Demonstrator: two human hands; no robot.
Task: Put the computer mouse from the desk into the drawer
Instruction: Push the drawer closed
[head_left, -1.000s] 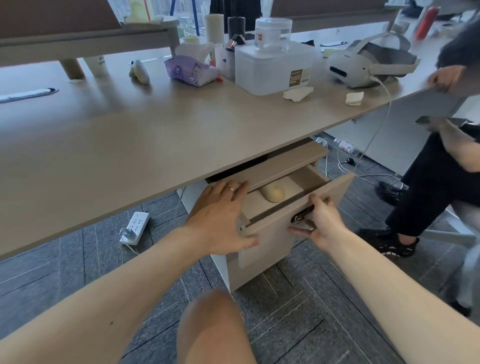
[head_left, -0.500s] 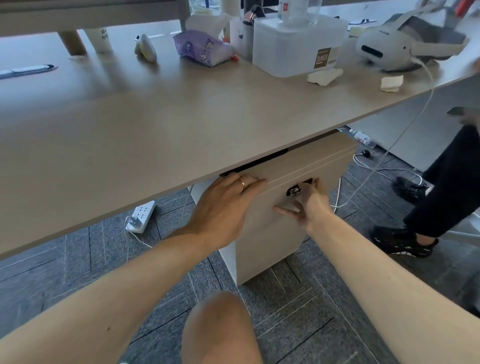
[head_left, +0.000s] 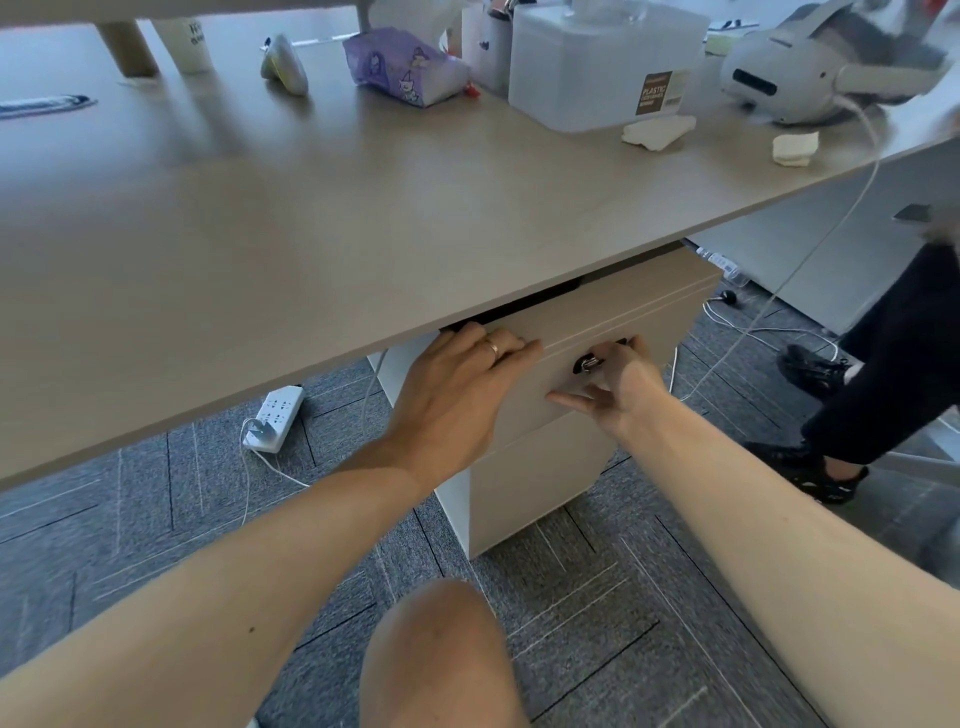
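Drawer (head_left: 597, 332) is flush with the cabinet (head_left: 524, 483) front under the desk (head_left: 311, 234): beige wood-grain face matching the desktop, thin horizontal seam line near its top edge, small dark lock with a metal key (head_left: 587, 364) at centre-right. Mouse is not visible anywhere; presumably inside the shut drawer, but can't tell from this view. Left hand (head_left: 457, 395) lies flat on the drawer's upper left corner, fingers together and extended, palm against the face, ring on one finger, gripping nothing. Right hand (head_left: 618, 384) sits just right of the lock, fingers loosely spread, thumb sticking out left, fingertips touching the drawer face near the key; not pinching anything I can make out. Power strip (head_left: 275, 418) on the carpet, left of the cabinet.
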